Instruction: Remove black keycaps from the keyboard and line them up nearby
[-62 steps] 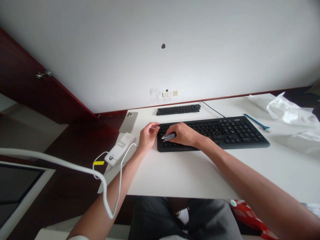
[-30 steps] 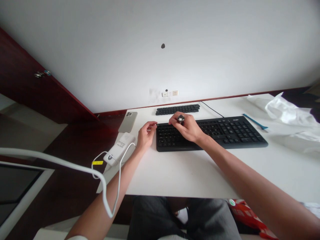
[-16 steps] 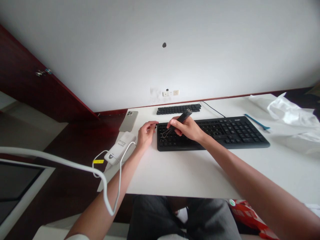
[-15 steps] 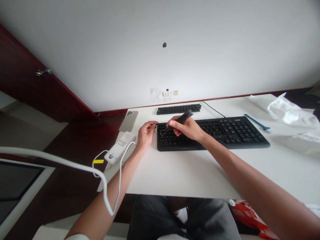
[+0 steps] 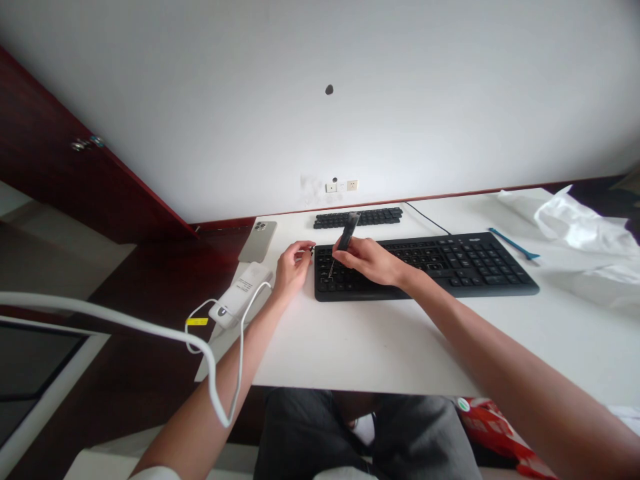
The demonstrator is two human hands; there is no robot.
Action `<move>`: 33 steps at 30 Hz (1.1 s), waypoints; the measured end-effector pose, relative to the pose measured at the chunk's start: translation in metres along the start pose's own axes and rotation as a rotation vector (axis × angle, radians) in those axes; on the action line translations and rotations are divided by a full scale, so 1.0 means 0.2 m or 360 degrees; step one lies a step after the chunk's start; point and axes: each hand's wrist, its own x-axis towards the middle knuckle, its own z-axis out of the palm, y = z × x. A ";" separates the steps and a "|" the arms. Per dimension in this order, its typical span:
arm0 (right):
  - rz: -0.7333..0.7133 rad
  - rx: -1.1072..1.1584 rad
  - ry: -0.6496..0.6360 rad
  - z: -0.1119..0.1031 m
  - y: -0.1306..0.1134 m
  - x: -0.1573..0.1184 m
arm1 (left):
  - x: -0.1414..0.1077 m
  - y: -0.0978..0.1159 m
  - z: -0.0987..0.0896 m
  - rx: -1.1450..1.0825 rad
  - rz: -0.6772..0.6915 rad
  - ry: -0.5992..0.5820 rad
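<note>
- Since the wire end [image 5: 331, 270] of the black-handled tool [image 5: 347, 232] points down among the keys, a slanted pull could, by judgement, scratch or snap a neighbouring part.
- Keyboard [image 5: 500, 277], black, one: flat on the counter [image 5: 370, 347], its left part under the tool and the right hand [image 5: 375, 261]. Likely fault: sliding or tipping, should the tool tug upward, as neither hand visibly clamps the frame.
- Right hand: fingers closed around the tool's handle, thumb laid along the near side, handle tilted upward; its underside rests on or just above the keys, which one cannot be told. Possible result: unintended pressing of the keys beneath.
- Left hand [image 5: 291, 272]: fingertips nearly together, just beside the keyboard's far left corner, pinching a small dark piece [image 5: 313, 250], too small to identify. Risk: dropping it, from so slight a hold.
- Key caps [image 5: 384, 217], black, in rows: on the counter beyond the keyboard, near the wall. Risk: disarray, if the tool or a sleeveless forearm sweeps them.
- White cable [image 5: 241, 353], one: looped across the left forearm, leading to a white device [image 5: 243, 293]. Risk: a snag, from a sudden arm movement.
- Phone [image 5: 259, 241], one: beyond the device, at the counter's left edge; a knock could send it over.
</note>
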 end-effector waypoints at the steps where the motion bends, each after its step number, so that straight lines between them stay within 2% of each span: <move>1: 0.0014 -0.0061 -0.0025 0.00 -0.01 0.00 | 0.00 0.00 0.00 0.0004 0.0003 -0.0005; 15: -0.0015 -0.0214 -0.0073 0.02 0.00 0.00 | 0.00 0.01 0.00 0.0075 0.0023 -0.0016; 33: -0.0242 -0.0394 -0.0148 0.04 -0.07 0.00 | 0.00 -0.01 0.00 0.0067 0.0052 -0.0057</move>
